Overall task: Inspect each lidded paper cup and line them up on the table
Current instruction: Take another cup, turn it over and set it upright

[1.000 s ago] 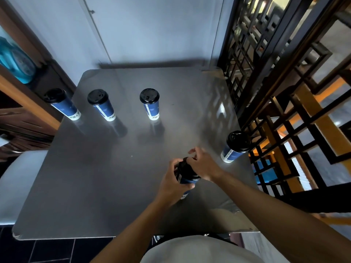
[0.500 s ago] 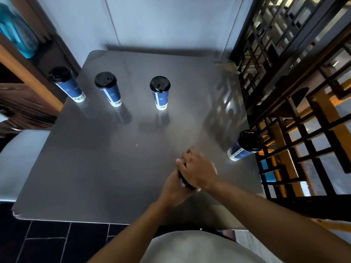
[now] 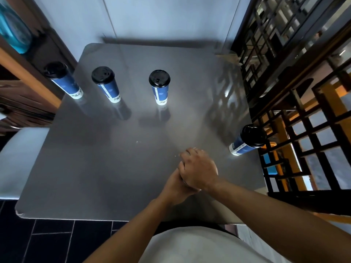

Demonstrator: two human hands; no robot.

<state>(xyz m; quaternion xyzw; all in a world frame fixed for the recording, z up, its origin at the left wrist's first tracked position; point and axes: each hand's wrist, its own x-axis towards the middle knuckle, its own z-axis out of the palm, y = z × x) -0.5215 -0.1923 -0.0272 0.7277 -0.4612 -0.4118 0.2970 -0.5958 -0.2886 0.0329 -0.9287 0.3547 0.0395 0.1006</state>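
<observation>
Three blue paper cups with black lids stand in a row across the far half of the grey table [image 3: 117, 168]: the left cup [image 3: 63, 80], the middle cup [image 3: 106, 84] and the right cup of the row [image 3: 159, 86]. A fourth cup [image 3: 247, 140] stands alone by the table's right edge. Near the front of the table my right hand [image 3: 197, 170] lies over the lid of a fifth cup and covers it. My left hand [image 3: 175, 185] grips that cup's side from below. The cup itself is almost wholly hidden by both hands.
A black lattice screen [image 3: 296, 92] runs close along the table's right side. A wooden shelf unit [image 3: 24, 76] stands at the left, and a white seat [image 3: 17, 158] lies beside the table's left edge. A pale wall [image 3: 161, 18] closes the far side.
My right hand has come down over the cup's lid, which showed a second ago and is now covered. Both hands stay on the cup.
</observation>
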